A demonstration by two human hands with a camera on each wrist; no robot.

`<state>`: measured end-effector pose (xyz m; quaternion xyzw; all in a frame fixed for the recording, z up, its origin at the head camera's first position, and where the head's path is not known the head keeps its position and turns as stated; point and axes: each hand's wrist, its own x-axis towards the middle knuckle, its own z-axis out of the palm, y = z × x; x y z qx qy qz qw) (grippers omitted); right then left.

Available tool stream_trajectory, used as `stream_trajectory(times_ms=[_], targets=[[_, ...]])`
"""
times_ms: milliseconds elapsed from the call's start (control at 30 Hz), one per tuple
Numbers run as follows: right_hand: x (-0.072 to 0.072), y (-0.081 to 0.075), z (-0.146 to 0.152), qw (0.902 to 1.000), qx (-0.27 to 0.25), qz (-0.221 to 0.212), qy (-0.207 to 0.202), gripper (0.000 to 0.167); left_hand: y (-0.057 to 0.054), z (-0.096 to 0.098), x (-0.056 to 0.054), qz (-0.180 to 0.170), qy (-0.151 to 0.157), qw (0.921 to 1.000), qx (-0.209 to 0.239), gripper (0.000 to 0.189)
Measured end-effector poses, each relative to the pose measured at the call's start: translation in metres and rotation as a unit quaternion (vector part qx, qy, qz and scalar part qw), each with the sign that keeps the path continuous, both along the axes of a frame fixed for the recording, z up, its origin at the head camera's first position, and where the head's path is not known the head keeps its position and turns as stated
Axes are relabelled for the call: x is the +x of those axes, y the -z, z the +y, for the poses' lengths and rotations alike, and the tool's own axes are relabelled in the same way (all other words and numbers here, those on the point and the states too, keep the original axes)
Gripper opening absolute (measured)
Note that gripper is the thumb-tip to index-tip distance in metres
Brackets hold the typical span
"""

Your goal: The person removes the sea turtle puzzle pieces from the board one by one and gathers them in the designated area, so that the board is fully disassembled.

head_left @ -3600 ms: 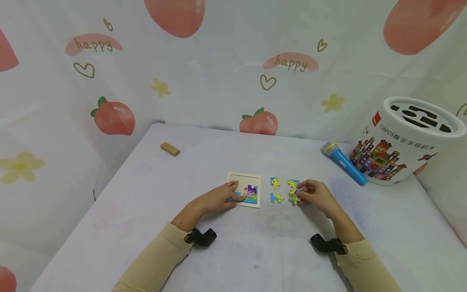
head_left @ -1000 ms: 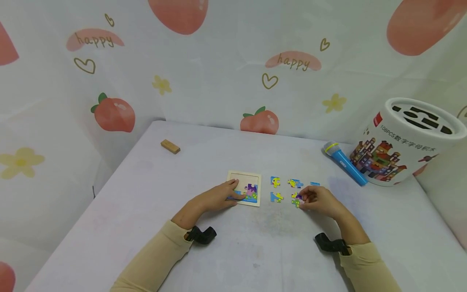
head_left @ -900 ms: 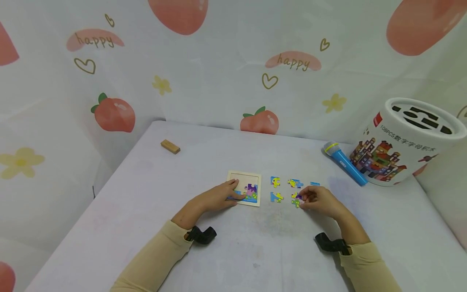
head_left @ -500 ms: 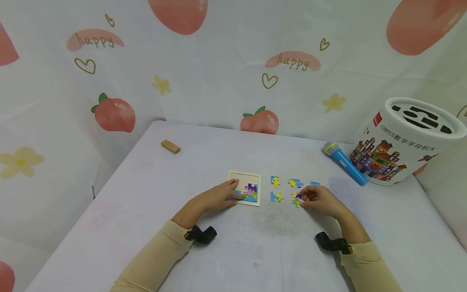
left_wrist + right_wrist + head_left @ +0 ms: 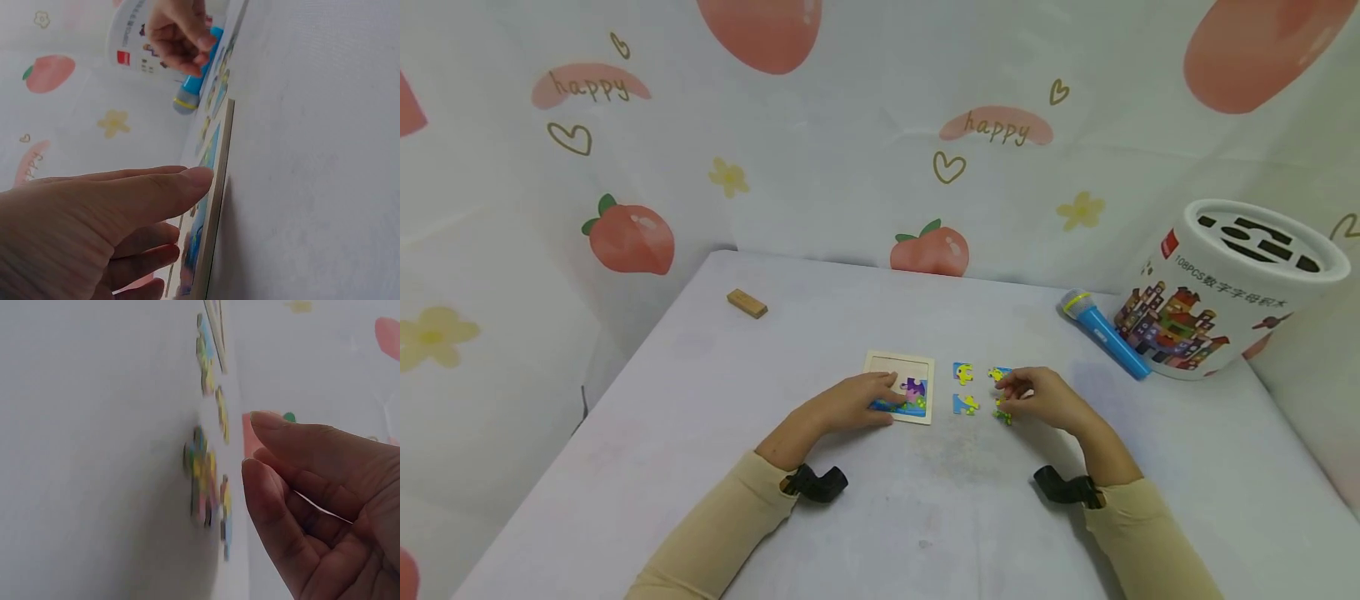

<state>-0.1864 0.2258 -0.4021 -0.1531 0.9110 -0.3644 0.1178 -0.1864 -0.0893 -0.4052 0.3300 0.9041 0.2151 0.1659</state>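
Observation:
My left hand (image 5: 850, 400) lies over the left side of a small wooden puzzle tray (image 5: 933, 367), its thumb along the near rim and its fingers nearly straight. Inside the tray, purple, green and blue jigsaw pieces (image 5: 914, 390) fill the lower part. To the right of the tray, several loose jigsaw pieces (image 5: 966, 404) lie on the table. My right hand (image 5: 1037, 396) hovers over the rightmost ones and partly covers them. In the right wrist view, that hand (image 5: 325, 500) has loosely bent fingers, with a gap between thumb and forefinger and nothing held; blurred pieces (image 5: 201, 478) lie beyond.
A blue toy microphone (image 5: 1105, 333) leans by a large white block bucket (image 5: 1217, 292) at the back right. A small wooden block (image 5: 747, 303) lies at the far left of the white table (image 5: 910, 517). A printed cloth (image 5: 850, 150) hangs behind.
My right hand has let go of the green and purple jigsaw piece, risen and shifted slightly left over the pieces. My left hand's fingers have lifted a little, showing more of the tray's pieces.

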Motion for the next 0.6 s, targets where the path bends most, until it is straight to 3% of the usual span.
stream_trajectory(times_ms=[600], targets=[[-0.025,-0.005,-0.063,0.9990,-0.023,0.002,-0.038,0.033,0.003,0.009,-0.001,0.001,0.007,0.9985,-0.054,0.039]])
